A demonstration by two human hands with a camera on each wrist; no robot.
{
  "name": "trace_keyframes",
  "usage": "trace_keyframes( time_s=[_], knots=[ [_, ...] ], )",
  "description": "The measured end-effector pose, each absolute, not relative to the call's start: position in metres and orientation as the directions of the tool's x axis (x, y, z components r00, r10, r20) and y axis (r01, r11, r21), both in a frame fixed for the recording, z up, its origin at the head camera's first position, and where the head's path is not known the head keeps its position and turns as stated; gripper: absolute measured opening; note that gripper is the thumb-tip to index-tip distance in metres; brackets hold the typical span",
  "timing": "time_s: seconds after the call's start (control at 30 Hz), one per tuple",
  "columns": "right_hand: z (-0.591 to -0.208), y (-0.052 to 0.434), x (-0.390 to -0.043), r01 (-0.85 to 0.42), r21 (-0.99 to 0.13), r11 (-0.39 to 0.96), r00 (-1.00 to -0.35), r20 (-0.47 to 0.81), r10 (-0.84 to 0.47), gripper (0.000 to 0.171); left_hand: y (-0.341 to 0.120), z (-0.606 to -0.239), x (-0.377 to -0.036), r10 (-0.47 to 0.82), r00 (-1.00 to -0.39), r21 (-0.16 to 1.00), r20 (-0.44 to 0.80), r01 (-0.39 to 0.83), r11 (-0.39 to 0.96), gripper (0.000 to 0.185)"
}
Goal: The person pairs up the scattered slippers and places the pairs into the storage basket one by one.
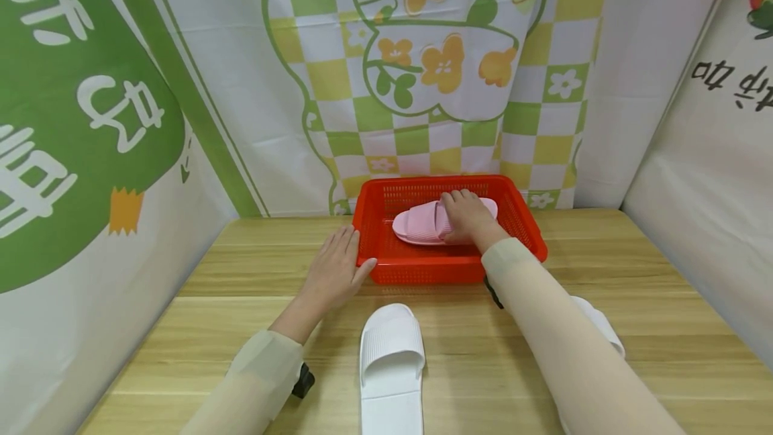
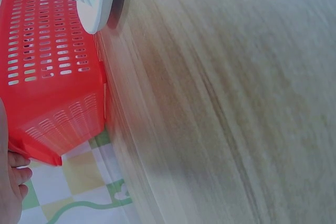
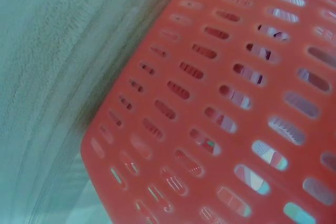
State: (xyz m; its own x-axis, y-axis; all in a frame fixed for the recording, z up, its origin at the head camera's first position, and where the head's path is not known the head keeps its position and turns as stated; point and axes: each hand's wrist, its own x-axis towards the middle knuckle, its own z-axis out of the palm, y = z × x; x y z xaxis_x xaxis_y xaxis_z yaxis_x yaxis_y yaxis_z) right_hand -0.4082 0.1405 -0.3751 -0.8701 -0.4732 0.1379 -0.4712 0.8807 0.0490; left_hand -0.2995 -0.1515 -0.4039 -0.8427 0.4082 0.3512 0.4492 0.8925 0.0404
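Pink slipper (image 1: 423,223) at frame centre lies in the red basket (image 1: 519,220), right hand (image 1: 470,217) curled over it; left hand (image 1: 335,267), flat and open, should brace the rim while it settles flat.

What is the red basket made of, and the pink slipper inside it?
The red basket looks like hard plastic: smooth, slightly glossy walls moulded with rows of small slots. The pink slipper seems to be soft foam or rubber, matte, with fine ridges across its strap; which of the two cannot be told by eye.
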Motion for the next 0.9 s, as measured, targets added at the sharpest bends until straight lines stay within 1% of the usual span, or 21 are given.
trace_keyframes(
  time_s=[0.3, 0.6, 0.9],
  knots=[
    [-0.376, 0.138, -0.412, -0.454, 0.071, 0.888, -0.881, 0.113, -0.459, 0.082, -0.153, -0.406, -0.301, 0.419, -0.833, 0.031, 0.362, 0.459, 0.888, 0.071],
    [-0.38, 0.134, -0.415, -0.45, 0.026, 0.893, -0.889, 0.086, -0.45, 0.084, -0.153, -0.405, -0.3, 0.419, -0.835, 0.031, 0.358, 0.459, 0.888, 0.072],
    [-0.379, 0.129, -0.416, -0.398, 0.007, 0.917, -0.917, 0.028, -0.398, 0.09, -0.153, -0.405, -0.301, 0.416, -0.84, 0.035, 0.348, 0.455, 0.89, 0.072]
  ],
)
